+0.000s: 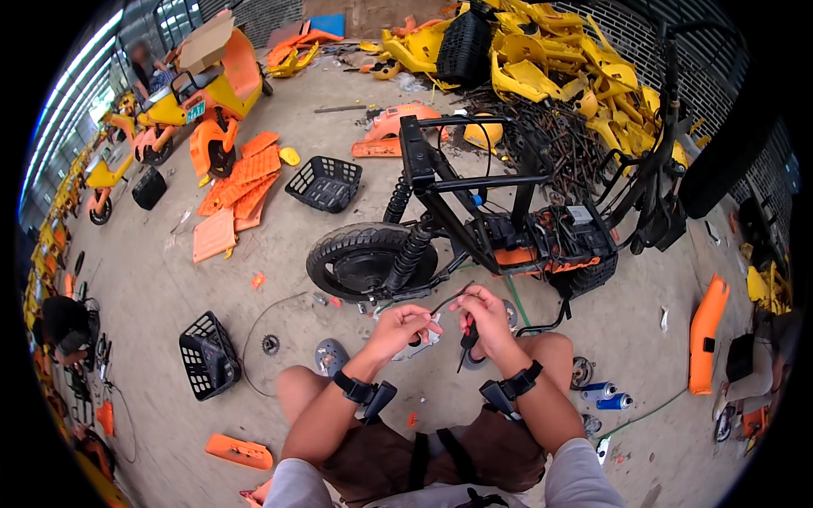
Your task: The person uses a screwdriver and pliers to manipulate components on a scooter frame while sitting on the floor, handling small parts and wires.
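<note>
My left hand (pixel 401 330) is closed near a thin black cable (pixel 445 302), its fingertips pinched at the cable's lower end; a small pale object (pixel 427 344) shows just below it. My right hand (pixel 484 320) grips a red-and-black screwdriver (pixel 468 338), shaft pointing down, while its finger and thumb also touch the cable higher up. Just beyond both hands stands a stripped black scooter frame (pixel 471 196) with a rear wheel (pixel 351 263), springs and an exposed electrical box (pixel 576 233). My feet in grey clogs are partly visible beneath my hands.
Black baskets (pixel 209 356) lie on the floor, with orange panels (pixel 239 196) and blue spray cans (pixel 613 400) about. Yellow body parts (pixel 616 73) are heaped behind the frame. Orange-yellow scooters (pixel 218 94) stand upper left near a person (pixel 149 68); other people work at both edges.
</note>
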A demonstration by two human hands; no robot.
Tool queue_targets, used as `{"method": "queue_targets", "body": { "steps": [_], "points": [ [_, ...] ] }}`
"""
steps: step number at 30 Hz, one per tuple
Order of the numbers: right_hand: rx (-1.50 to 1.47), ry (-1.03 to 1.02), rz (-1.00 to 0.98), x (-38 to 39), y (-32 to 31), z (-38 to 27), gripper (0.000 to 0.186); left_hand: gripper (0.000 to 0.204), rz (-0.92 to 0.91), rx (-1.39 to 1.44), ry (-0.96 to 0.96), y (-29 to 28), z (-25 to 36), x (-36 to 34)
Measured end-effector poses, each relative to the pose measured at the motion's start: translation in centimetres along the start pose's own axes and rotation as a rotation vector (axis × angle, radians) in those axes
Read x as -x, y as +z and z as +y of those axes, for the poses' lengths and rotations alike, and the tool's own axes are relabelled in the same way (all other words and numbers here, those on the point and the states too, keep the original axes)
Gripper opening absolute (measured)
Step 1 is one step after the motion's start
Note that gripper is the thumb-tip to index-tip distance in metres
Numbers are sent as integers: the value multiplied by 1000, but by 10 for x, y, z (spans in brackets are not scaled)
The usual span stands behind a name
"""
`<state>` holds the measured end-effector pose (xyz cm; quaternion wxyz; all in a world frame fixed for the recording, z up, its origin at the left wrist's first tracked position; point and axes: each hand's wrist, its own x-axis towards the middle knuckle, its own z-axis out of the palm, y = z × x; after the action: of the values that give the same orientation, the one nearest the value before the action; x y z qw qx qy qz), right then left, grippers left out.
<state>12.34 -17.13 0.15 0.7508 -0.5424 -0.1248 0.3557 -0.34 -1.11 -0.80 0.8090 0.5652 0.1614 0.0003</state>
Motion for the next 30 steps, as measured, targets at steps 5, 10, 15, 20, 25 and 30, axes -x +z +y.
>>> {"method": "queue_targets", "body": {
  "steps": [5, 10, 15, 20, 25, 30],
  "points": [
    [399, -43, -163, 10, 8, 18, 22, 17, 30, -49, 76, -1, -9, 9],
    [342, -31, -63, 12, 17, 22, 19, 17, 56, -81, 73, 3, -9, 8],
    [532, -141, -63, 12, 18, 27, 18, 14, 65, -94, 35, -2, -10, 12],
    [490, -144, -45, 14, 23, 37, 16, 15, 70, -125, 105, -7, -21, 11],
    [333, -83, 31, 16, 14, 47, 16, 15, 130, -454, 240, 13, -34, 6],
    [200, 32, 11, 13, 24, 47, 16, 15, 180, -557, 271, 5, -29, 18]
  ]
}}
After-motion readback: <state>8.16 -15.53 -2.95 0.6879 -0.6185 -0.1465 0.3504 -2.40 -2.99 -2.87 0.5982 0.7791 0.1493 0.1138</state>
